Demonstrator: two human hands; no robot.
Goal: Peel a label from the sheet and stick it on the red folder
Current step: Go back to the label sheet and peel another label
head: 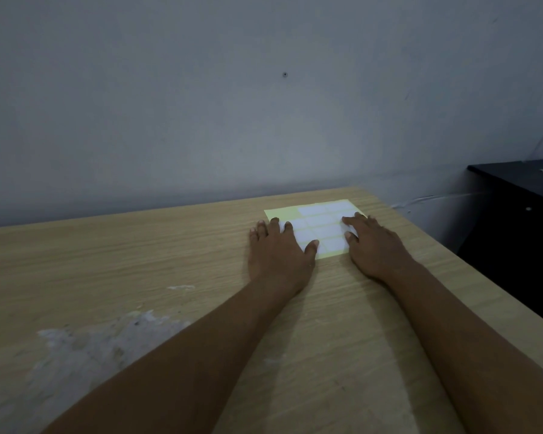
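Right now both hands lie flat on the label sheet point(318, 228), which sits on the wooden desk point(138, 261) near its far right corner. The left hand point(279, 249) presses the sheet's left side, fingers spread, its grip holding nothing. The right hand point(375, 245) covers the right edge, likewise flat and empty. White labels point(322, 220) fill the sheet's yellowish backing.
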